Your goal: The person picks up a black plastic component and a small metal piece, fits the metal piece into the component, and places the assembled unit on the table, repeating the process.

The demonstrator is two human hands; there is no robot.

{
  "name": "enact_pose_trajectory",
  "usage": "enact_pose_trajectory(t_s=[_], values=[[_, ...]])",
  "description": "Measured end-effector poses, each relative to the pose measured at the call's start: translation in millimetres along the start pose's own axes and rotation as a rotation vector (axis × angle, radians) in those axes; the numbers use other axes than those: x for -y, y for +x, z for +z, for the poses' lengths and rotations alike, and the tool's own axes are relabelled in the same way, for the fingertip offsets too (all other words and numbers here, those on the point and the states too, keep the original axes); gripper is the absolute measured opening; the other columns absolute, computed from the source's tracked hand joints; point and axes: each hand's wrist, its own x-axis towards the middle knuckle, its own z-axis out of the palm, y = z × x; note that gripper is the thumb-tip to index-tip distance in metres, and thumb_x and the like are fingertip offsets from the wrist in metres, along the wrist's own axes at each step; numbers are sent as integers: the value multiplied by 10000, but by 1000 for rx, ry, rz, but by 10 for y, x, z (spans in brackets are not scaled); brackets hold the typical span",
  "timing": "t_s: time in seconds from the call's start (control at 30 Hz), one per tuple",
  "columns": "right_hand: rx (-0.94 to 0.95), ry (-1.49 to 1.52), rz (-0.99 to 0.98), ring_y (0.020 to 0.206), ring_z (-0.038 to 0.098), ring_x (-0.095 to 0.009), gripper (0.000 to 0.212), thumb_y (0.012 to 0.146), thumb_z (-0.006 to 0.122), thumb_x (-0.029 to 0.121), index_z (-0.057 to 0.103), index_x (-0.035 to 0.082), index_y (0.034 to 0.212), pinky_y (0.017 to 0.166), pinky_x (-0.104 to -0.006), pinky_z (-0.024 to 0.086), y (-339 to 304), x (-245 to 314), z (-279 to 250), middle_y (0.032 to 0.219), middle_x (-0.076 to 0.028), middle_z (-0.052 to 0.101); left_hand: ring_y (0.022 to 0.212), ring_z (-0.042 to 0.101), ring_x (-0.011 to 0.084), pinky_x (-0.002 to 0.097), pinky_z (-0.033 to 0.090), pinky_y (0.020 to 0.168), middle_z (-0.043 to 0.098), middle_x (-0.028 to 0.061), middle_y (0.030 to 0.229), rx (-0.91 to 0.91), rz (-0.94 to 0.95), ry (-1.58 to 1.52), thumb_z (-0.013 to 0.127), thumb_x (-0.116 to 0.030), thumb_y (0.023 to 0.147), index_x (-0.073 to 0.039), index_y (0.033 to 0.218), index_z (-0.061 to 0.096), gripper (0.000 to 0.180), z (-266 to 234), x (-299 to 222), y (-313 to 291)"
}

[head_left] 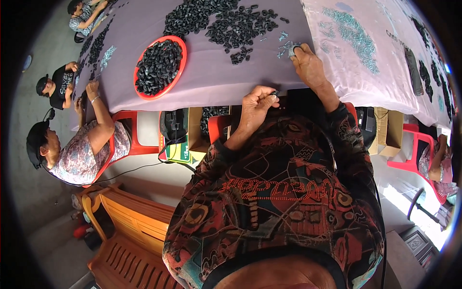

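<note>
- While I view the left hand [258,105] at the near edge of the counter [118,48], its grip is pinched on a small black piece [275,93].
- The right hand [309,66] reaches small pale-blue pieces [284,48] on the counter; I cannot tell whether its grip is closed on one.
- Left of both, a red basin [184,57] holds many black pieces [159,67].

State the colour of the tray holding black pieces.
The tray is red; the head view shows it best.

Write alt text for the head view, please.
The person's left hand pinches a small black part; the right hand is at small teal pieces on a purple-clothed table. A red tray of black parts lies to their left.
</note>
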Motion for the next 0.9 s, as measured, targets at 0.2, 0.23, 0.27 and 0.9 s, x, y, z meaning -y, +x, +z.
enact_pose_trajectory(t_s=[0.2,0.23,0.27,0.9], values=[[-105,27,10,747,558,-373,155,794,558,132,467,12,827,628,-451,463,-24,-15,20,878,-160,524,685,614,127,241,496,664,607,57,724,72,77,59,530,-5,857,-2,1081,547,225,43,-83,-30],[-139,59,21,746,560,-370,153,793,554,133,465,10,814,633,-453,465,-28,-19,29,875,-160,530,681,612,126,240,498,658,602,54,717,72,69,66,529,-5,858,0,1077,548,220,37,-88,-25],[-149,102,51,748,555,-377,157,795,552,136,465,8,817,636,-457,460,-38,-29,32,873,-166,530,676,610,124,240,499,652,598,51,711,72,61,70,528,-5,859,2,1072,548,214,26,-93,-22],[-275,218,75,789,502,-445,97,831,480,87,449,-6,835,686,-489,419,-149,-100,45,871,-251,515,707,578,266,390,440,684,605,104,822,-662,482,1635,574,-60,751,-163,982,615,256,-2066,-786,538]])
